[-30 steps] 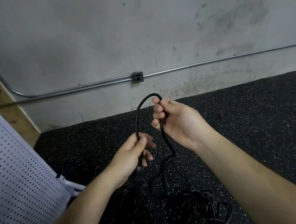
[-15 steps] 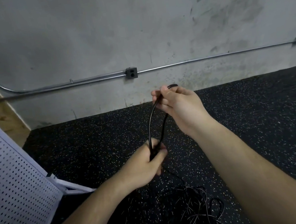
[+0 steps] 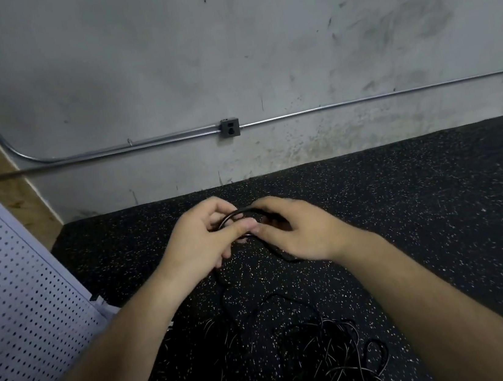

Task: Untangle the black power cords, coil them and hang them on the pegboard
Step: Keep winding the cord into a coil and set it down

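- The left hand [image 3: 201, 245] and right hand [image 3: 303, 231] now meet at the centre of the frame. A second ago they were apart, with a tall arch of cord standing between them.
- That arch has been folded down into a small loop of black power cord [image 3: 240, 212]. It shows as a short curve between the two sets of fingers.
- Both hands hold it: the left thumb and curled fingers pinch one side, and the right fingers curl over the other.
- A dark piece sticks out under the right palm. I cannot tell whether it is the plug.
- From the left hand one strand drops to the tangle of cords [image 3: 328, 349] on the speckled rubber floor [image 3: 436, 198], at lower centre.
- Judgement: this looks like the first turn of a coil being set. Most of the length is still knotted in the pile, so the untangling is barely begun.
- The pegboard [image 3: 20, 316] leans at the left edge, and no cord is seen hanging on it.
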Motion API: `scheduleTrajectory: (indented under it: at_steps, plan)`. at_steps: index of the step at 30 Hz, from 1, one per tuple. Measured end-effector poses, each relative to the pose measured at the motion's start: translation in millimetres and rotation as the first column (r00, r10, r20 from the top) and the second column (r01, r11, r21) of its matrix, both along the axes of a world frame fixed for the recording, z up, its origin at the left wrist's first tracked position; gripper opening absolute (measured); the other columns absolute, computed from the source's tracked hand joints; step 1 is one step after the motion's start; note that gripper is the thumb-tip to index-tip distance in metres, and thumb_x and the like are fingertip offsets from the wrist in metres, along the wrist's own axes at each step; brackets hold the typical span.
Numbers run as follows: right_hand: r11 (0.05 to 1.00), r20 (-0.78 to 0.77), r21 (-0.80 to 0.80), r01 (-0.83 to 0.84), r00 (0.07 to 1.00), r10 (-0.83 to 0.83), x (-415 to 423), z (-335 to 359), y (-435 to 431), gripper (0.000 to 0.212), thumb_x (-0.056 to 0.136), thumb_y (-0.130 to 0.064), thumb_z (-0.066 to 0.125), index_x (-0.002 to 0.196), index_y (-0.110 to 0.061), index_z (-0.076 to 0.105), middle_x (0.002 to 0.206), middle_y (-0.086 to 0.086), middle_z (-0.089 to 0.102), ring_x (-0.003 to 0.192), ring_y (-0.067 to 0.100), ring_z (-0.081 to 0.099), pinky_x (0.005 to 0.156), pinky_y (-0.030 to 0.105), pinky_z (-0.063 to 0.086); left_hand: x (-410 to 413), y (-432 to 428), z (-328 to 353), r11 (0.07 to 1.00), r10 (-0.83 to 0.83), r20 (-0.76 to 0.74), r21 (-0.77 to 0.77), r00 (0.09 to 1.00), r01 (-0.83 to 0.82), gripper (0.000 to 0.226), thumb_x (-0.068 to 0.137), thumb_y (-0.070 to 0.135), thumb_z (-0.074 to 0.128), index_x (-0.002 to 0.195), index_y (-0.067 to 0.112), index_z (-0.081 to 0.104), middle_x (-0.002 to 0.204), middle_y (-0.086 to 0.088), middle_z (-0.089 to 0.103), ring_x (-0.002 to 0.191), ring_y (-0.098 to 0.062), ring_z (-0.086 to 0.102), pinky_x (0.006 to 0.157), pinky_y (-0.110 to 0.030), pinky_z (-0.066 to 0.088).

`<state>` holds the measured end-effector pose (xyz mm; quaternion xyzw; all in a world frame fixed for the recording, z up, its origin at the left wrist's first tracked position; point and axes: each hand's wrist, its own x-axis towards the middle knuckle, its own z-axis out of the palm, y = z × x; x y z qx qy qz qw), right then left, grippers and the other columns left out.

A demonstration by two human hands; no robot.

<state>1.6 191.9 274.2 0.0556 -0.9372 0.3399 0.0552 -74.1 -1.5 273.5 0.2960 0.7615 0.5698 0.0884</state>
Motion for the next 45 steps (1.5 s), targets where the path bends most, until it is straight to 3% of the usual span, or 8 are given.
scheduleTrajectory:
  at_steps: [9,14,25,30,34,37,41,45]
  plan:
    - [0.923,-0.05,-0.383,0.03,0.997,-0.053,-5,-11,-36,0.012,0.105,-0.024,0.054,0.095,-0.022,0.06,0.074,-0.013,0.058,0.06,0.003,0.054,0.059,0.029,0.048,-2,2,2,0.909,0.084,0.276,0.373,0.957,-0.188,0.049,0.07,0.035,0.081,0.111,0.014,0.066,0.079,0.0,0.069,0.053,-0.011,0.047,0.05,-0.025,0.039]
    - [0.869,0.075,-0.494,0.032,0.997,0.006,-8,-14,-41,0.045,0.093,-0.034,0.073,0.132,-0.028,0.051,0.117,-0.012,0.066,0.099,0.002,0.065,0.084,0.02,0.05,1,5,5,0.91,0.1,0.246,0.368,0.964,-0.188,0.039,0.073,0.036,0.078,0.103,0.011,0.068,0.076,0.003,0.072,0.06,-0.005,0.06,0.053,-0.02,0.045]
    - [0.839,0.101,-0.544,0.008,0.993,0.057,-11,-17,-45,0.031,0.091,-0.037,0.073,0.106,-0.012,0.06,0.092,0.005,0.075,0.081,0.022,0.069,0.076,0.041,0.055,-10,-1,10,0.963,-0.032,0.238,0.269,0.971,-0.035,0.049,0.089,0.06,0.061,0.09,0.012,0.052,0.069,0.001,0.051,0.058,-0.017,0.049,0.064,-0.035,0.047]
    - [0.513,0.296,-0.833,0.209,0.951,0.094,-24,-55,-8,0.049,0.108,-0.042,0.03,0.137,-0.012,0.055,0.12,0.014,0.072,0.105,0.031,0.068,0.082,0.04,0.054,-21,-11,34,0.924,-0.006,0.239,0.373,0.971,-0.086,0.036,0.102,0.048,0.052,0.092,0.015,0.042,0.073,0.004,0.042,0.051,-0.012,0.027,0.047,-0.026,0.027]
    - [0.826,0.404,-0.516,0.228,0.915,0.0,-40,-108,-20,0.068,0.094,0.004,0.054,0.142,-0.044,0.048,0.143,0.018,0.056,0.072,0.022,0.061,0.066,0.04,0.046,-26,-25,43,0.892,0.014,0.275,0.43,0.961,-0.136,0.035,0.104,0.046,0.052,0.087,0.018,0.038,0.071,0.004,0.041,0.052,-0.012,0.023,0.046,-0.027,0.016]
    - [0.893,0.472,-0.419,0.163,0.88,0.06,-50,-120,-62,0.073,0.1,0.0,0.058,0.154,-0.042,0.033,0.106,0.012,0.06,0.046,0.007,0.04,0.048,0.025,0.037,-24,-34,45,0.865,0.032,0.304,0.469,0.952,-0.179,0.034,0.104,0.044,0.051,0.088,0.018,0.037,0.071,0.004,0.039,0.052,-0.01,0.023,0.042,-0.023,0.018]
    - [0.901,0.506,-0.407,0.152,0.859,0.084,-62,-130,-101,0.016,0.105,-0.026,0.056,0.12,-0.026,0.061,0.098,0.005,0.062,0.074,0.015,0.057,0.064,0.033,0.049,-24,-48,45,0.845,0.088,0.293,0.484,0.952,-0.228,0.032,0.105,0.042,0.049,0.091,0.017,0.038,0.071,0.003,0.038,0.051,-0.01,0.023,0.041,-0.023,0.02]
    - [0.88,0.56,-0.429,0.203,0.824,0.084,-63,-133,-111,0.029,0.11,-0.036,0.041,0.105,-0.012,0.056,0.108,0.012,0.066,0.081,0.017,0.066,0.061,0.027,0.054,-32,-65,47,0.813,0.16,0.316,0.496,0.935,-0.306,0.03,0.107,0.041,0.048,0.098,0.014,0.04,0.068,0.004,0.039,0.048,-0.008,0.025,0.038,-0.02,0.023]
